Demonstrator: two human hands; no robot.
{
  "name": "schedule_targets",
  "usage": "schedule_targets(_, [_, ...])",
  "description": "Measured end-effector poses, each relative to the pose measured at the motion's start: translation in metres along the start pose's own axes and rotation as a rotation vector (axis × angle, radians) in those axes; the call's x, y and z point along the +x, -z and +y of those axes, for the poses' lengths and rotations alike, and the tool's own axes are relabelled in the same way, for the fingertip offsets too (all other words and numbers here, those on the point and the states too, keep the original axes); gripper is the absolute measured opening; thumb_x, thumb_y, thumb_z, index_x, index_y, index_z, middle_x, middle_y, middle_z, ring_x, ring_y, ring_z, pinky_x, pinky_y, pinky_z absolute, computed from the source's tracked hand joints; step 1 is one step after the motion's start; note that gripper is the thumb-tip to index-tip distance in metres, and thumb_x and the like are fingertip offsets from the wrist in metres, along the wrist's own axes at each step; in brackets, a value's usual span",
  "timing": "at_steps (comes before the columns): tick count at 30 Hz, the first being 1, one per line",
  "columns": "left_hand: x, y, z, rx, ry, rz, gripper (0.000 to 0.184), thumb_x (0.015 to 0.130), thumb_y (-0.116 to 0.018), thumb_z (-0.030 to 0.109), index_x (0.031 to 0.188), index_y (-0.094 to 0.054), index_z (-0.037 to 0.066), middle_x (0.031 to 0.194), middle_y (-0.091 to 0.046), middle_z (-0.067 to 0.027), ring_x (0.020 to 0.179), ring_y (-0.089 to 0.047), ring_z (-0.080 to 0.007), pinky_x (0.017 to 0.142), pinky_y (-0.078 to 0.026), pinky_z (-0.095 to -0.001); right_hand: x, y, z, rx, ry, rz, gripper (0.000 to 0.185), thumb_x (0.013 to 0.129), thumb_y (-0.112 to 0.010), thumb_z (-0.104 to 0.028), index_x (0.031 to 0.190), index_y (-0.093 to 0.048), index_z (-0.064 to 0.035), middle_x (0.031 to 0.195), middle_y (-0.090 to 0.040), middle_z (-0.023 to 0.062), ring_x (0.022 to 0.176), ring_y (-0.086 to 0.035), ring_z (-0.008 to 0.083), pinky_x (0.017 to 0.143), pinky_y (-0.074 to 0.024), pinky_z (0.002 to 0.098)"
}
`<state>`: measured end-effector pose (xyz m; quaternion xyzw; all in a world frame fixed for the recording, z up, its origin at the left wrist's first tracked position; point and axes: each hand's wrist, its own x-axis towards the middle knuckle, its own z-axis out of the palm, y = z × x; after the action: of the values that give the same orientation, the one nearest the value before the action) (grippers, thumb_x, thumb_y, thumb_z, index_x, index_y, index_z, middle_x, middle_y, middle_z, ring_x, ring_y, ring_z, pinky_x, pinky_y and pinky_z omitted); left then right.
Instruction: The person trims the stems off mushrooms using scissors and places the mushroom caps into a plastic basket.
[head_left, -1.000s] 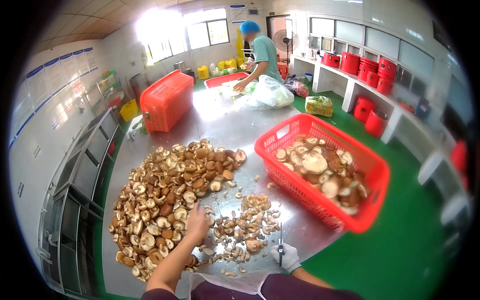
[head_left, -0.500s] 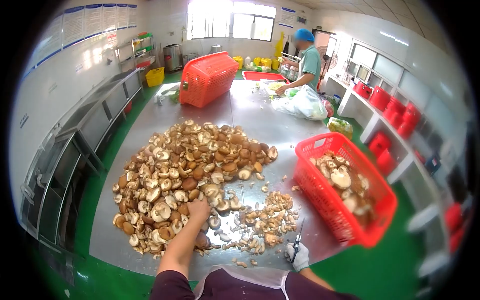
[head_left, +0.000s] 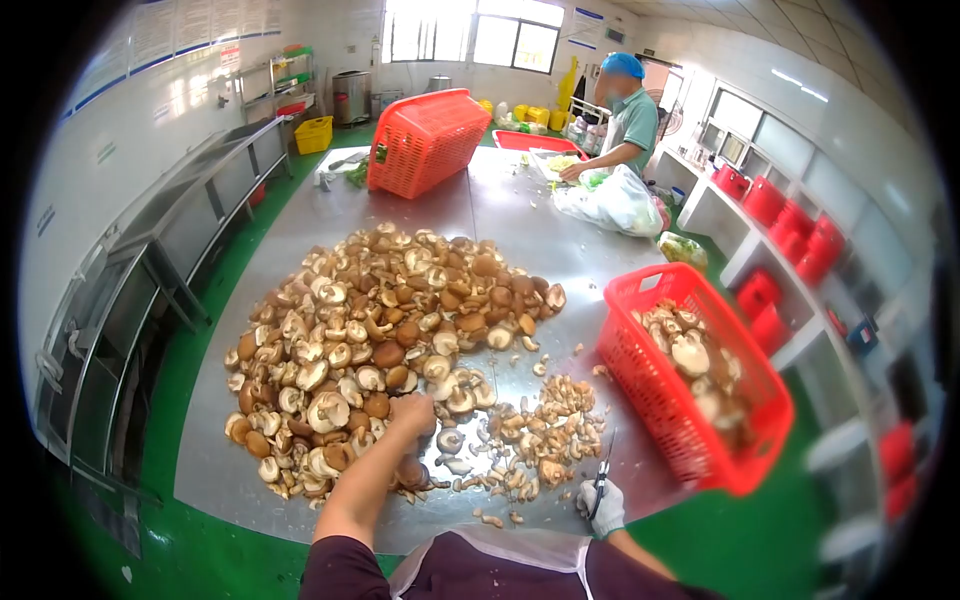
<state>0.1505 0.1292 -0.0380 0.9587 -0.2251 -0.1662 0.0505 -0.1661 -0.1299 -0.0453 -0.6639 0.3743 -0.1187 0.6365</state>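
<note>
My bare left hand (head_left: 412,414) is at the front right edge of a large heap of shiitake mushrooms (head_left: 375,325). Its fingers are curled in and point away from me, so whatever they hold is hidden. Mushroom caps touch it on several sides. In my white-gloved right hand (head_left: 606,512) is a pair of scissors (head_left: 602,475), blades pointing away from me over the table. Between the two hands lies a smaller pile of cut mushroom stems (head_left: 545,435), with a few loose pieces scattered around it.
A red plastic basket (head_left: 650,375) with mushrooms stands at the right of the metal table (head_left: 260,270). Another red basket (head_left: 430,145) is tipped at the far side. A co-worker (head_left: 632,120) in a blue cap stands at the far right, beside a white plastic bag (head_left: 620,205).
My left hand has moved a little to the right along the heap's edge. The right hand still holds the scissors, nearly in place. The camera view has shifted slightly.
</note>
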Motion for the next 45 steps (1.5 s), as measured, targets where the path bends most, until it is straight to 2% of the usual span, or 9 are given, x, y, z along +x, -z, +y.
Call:
schedule_targets(3, [-0.007,-0.024,0.001,0.059,-0.084,0.119,0.035,0.072,-0.062,0.018,0.104,-0.061,0.006,0.102,-0.063,-0.0155,0.097,-0.061,-0.0325,0.085,-0.042,-0.0518,-0.003,0.001,-0.003,-0.004,-0.002,-0.025,0.013,0.086,-0.064,-0.015,0.084,-0.061,-0.0029,0.063,-0.059,0.0041,0.051,-0.055,0.0109,0.045,-0.0435,0.0248])
schedule_targets(9, [-0.038,-0.033,0.002,0.054,-0.213,0.260,0.027,0.075,-0.058,0.013,0.100,-0.054,0.005,0.091,-0.060,-0.0162,0.088,-0.060,-0.0341,0.078,-0.042,-0.0520,0.002,0.003,0.028,-0.483,0.475,0.062,0.019,0.081,-0.070,-0.014,0.090,-0.062,-0.0001,0.072,-0.062,0.0052,0.065,-0.059,0.0116,0.061,-0.0489,0.0276])
schedule_targets(10, [-0.035,-0.034,-0.001,0.014,-0.198,0.249,0.025,0.076,-0.058,0.013,0.100,-0.054,0.005,0.091,-0.060,-0.0167,0.088,-0.059,-0.0350,0.078,-0.043,-0.0508,-0.004,0.002,0.021,-0.479,0.387,0.076,0.026,0.077,-0.072,-0.028,0.090,-0.064,-0.0057,0.078,-0.065,0.0143,0.074,-0.065,0.0308,0.068,-0.0507,0.0369])
schedule_targets(15, [-0.056,-0.010,0.009,-0.274,-0.305,0.538,0.033,0.079,-0.068,0.022,0.100,-0.053,0.002,0.081,-0.061,-0.0147,0.076,-0.062,-0.0329,0.065,-0.049,-0.0421,-0.014,-0.004,-0.014,-0.712,0.415,0.006,0.034,0.080,-0.067,-0.036,0.094,-0.063,-0.0056,0.079,-0.063,0.0160,0.076,-0.062,0.0349,0.071,-0.0495,0.0410])
schedule_targets(18, [-0.061,-0.011,0.030,-1.059,-0.207,0.268,0.026,0.085,-0.066,0.023,0.098,-0.053,0.005,0.071,-0.055,-0.0059,0.062,-0.058,-0.0200,0.054,-0.048,-0.0329,-0.020,-0.012,-0.032,-0.683,0.639,-0.056,0.032,0.082,-0.062,-0.036,0.093,-0.062,-0.0061,0.083,-0.062,0.0172,0.077,-0.061,0.0364,0.070,-0.0487,0.0415])
schedule_targets(22, [-0.093,0.013,0.071,-1.720,-0.104,-0.309,0.023,0.088,-0.063,0.017,0.106,-0.050,0.010,0.075,-0.053,-0.0004,0.054,-0.048,-0.0093,0.045,-0.040,-0.0224,-0.031,-0.030,-0.079,-0.812,0.508,-0.239,0.029,0.079,-0.061,-0.031,0.094,-0.062,-0.0065,0.089,-0.062,0.0187,0.085,-0.060,0.0366,0.076,-0.0485,0.0421])
schedule_targets(27, [-0.106,0.032,0.106,-1.854,-0.167,-0.218,0.041,0.085,-0.067,0.012,0.119,-0.045,0.006,0.097,-0.060,-0.0099,0.066,-0.059,-0.0188,0.063,-0.054,-0.0319,-0.041,-0.034,-0.105,-0.790,0.581,-0.198,0.024,0.076,-0.062,-0.031,0.084,-0.057,-0.0093,0.082,-0.062,0.0164,0.079,-0.061,0.0373,0.070,-0.0497,0.0454])
schedule_targets(32, [-0.110,0.033,0.105,-1.893,-0.281,-0.321,0.050,0.087,-0.045,0.004,0.136,-0.033,0.001,0.126,-0.051,-0.0195,0.110,-0.058,-0.0312,0.092,-0.051,-0.0393,-0.039,-0.029,-0.114,-0.934,0.493,-0.253,0.028,0.079,-0.060,-0.032,0.093,-0.062,-0.0080,0.087,-0.064,0.0183,0.083,-0.062,0.0373,0.072,-0.0497,0.0443])
schedule_targets(45, [-0.121,0.029,0.105,-1.765,-0.236,-0.403,0.050,0.087,-0.034,0.001,0.137,-0.033,0.000,0.130,-0.050,-0.0182,0.115,-0.055,-0.0253,0.099,-0.046,-0.0386,-0.027,-0.045,-0.123,-1.197,0.493,-0.345,0.026,0.078,-0.061,-0.034,0.083,-0.062,-0.0082,0.080,-0.065,0.0152,0.073,-0.065,0.0340,0.066,-0.0520,0.0448])
